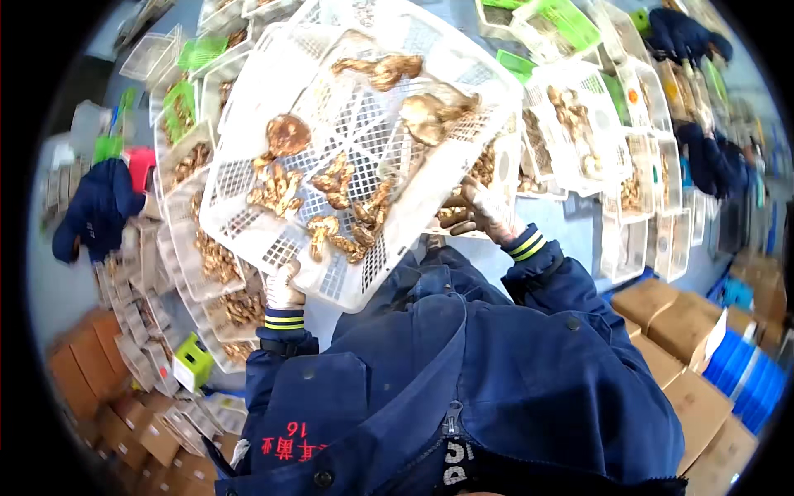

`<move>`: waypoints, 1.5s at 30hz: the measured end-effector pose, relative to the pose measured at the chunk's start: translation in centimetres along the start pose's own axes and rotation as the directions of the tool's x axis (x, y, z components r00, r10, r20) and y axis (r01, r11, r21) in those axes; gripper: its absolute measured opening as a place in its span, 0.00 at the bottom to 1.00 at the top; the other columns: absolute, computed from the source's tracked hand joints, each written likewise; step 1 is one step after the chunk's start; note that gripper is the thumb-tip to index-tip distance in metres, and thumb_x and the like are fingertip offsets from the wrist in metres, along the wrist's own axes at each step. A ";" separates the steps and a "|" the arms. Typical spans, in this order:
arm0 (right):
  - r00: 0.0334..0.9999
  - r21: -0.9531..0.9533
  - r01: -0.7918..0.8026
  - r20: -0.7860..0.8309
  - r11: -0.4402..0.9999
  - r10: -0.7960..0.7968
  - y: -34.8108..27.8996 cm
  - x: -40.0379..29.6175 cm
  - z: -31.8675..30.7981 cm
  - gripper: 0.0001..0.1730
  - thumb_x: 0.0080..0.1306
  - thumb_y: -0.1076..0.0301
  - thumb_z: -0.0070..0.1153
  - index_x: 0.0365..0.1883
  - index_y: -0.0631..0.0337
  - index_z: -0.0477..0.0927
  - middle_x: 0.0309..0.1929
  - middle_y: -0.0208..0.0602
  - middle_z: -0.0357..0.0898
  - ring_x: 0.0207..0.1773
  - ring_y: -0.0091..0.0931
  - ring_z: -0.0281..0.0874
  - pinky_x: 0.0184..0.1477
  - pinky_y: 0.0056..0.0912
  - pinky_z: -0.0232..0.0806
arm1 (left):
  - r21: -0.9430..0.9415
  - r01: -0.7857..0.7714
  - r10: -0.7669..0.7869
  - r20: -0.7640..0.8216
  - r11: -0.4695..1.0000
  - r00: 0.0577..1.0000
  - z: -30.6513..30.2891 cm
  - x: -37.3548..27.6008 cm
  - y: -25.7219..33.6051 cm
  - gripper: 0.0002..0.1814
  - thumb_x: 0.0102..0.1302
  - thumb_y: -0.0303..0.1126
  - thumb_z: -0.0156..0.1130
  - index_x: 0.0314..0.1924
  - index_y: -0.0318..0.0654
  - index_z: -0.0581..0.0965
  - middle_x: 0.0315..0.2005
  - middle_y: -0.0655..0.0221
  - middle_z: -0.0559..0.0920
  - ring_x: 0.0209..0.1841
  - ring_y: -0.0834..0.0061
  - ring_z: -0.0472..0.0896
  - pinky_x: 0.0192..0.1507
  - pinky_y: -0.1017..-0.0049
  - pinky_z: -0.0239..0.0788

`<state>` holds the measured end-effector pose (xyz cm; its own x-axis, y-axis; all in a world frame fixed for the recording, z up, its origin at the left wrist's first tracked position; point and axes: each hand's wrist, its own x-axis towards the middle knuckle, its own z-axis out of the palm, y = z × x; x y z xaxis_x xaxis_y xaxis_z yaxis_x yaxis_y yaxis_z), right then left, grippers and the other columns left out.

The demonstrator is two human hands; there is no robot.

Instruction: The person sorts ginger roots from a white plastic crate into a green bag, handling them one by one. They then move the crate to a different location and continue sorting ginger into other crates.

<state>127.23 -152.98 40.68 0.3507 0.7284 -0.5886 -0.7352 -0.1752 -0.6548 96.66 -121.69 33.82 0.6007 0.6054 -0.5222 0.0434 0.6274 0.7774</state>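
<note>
A white perforated plastic basket (397, 242) is tilted in front of me, with several brown mushrooms inside. Among them are a round-capped one (288, 135), a long-stemmed one (388, 71), a broad pale one (428, 118) and smaller clusters (276, 189). My left hand (285, 286), in a pale glove, grips the basket's near left corner. Beside the near right wall is my gloved right hand (487, 211), fingers apart, above a lower crate of mushrooms. Whether it touches the basket cannot be told. Part of that lower crate is hidden beneath the basket.
White crates of mushrooms (217, 260) line the left, with more crates (580, 118) at right. Green baskets (180, 111) stand among them. Cardboard boxes (667, 316) and blue crates (744, 372) are at lower right. Co-workers (102, 208) in dark jackets are on both sides.
</note>
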 end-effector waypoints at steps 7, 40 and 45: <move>0.994 0.113 0.006 -0.109 0.994 0.007 -3.3 7.6 -2.3 0.25 0.61 0.53 0.61 0.50 0.57 0.72 0.41 0.34 0.79 0.38 0.29 0.80 0.37 0.38 0.77 | 0.121 -0.161 0.178 -0.148 0.979 0.973 8.6 -3.5 1.6 0.28 0.52 0.27 0.61 0.56 0.29 0.72 0.48 0.64 0.78 0.46 0.71 0.76 0.50 0.73 0.69; 0.893 0.040 0.001 0.450 0.999 -0.019 1.7 16.1 -10.8 0.17 0.59 0.77 0.57 0.48 0.66 0.73 0.45 0.46 0.77 0.42 0.38 0.79 0.42 0.49 0.75 | -0.589 -0.257 -0.003 -0.403 0.766 0.915 33.4 -1.4 -15.7 0.41 0.59 0.53 0.64 0.63 0.35 0.62 0.58 0.49 0.69 0.57 0.52 0.72 0.57 0.49 0.67; 0.836 -0.205 -0.179 0.485 0.962 0.258 -5.3 14.7 -8.6 0.14 0.64 0.67 0.58 0.43 0.67 0.78 0.39 0.41 0.80 0.41 0.30 0.80 0.41 0.33 0.75 | -0.532 -0.495 0.112 -0.596 0.687 0.795 35.9 0.7 -12.8 0.27 0.62 0.35 0.55 0.58 0.29 0.66 0.55 0.49 0.73 0.57 0.53 0.73 0.59 0.50 0.68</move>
<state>141.24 -147.06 31.43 -0.1781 0.8845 -0.4311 -0.6514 -0.4343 -0.6221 125.17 -146.87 36.08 0.0072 0.8437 -0.5367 -0.6920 0.3916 0.6064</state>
